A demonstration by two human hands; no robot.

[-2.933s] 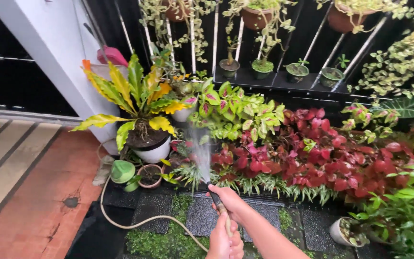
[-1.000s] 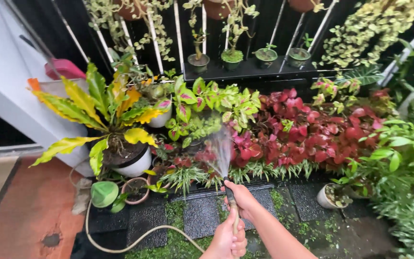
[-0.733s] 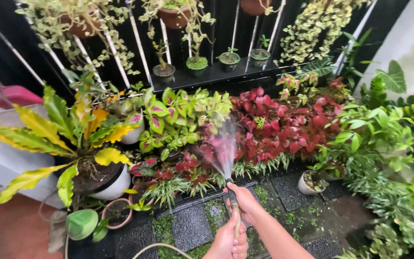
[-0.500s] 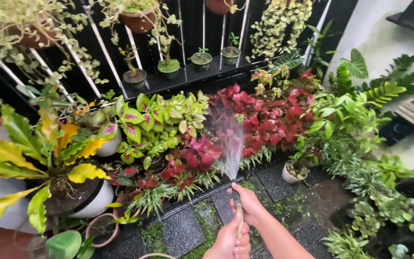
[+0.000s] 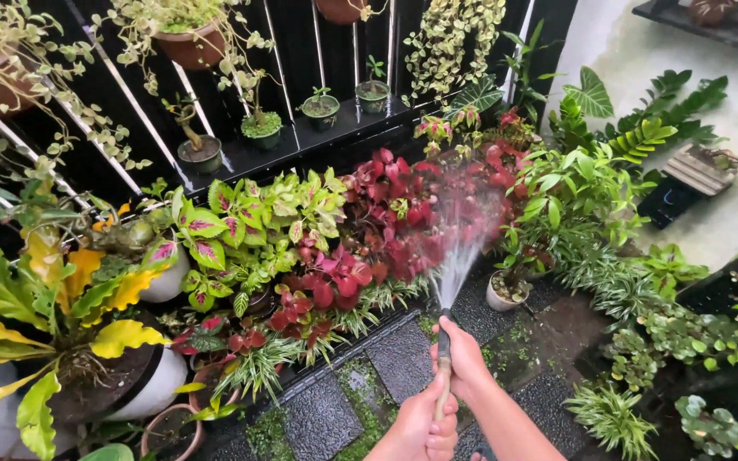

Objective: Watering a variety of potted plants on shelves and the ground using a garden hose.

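I'm in a garden corner w/ a black slatted fence behind & dark wet paving stones w/ green moss underfoot. Big yellow-green leafy plant in a white round pot on my left. Red-leaf plants sit in the middle, right where the water spray lands. Small white pot just beside it. My right hand & left hand are both wrapped tight round the thin hose nozzle, low centre, pointing up at the red leaves.
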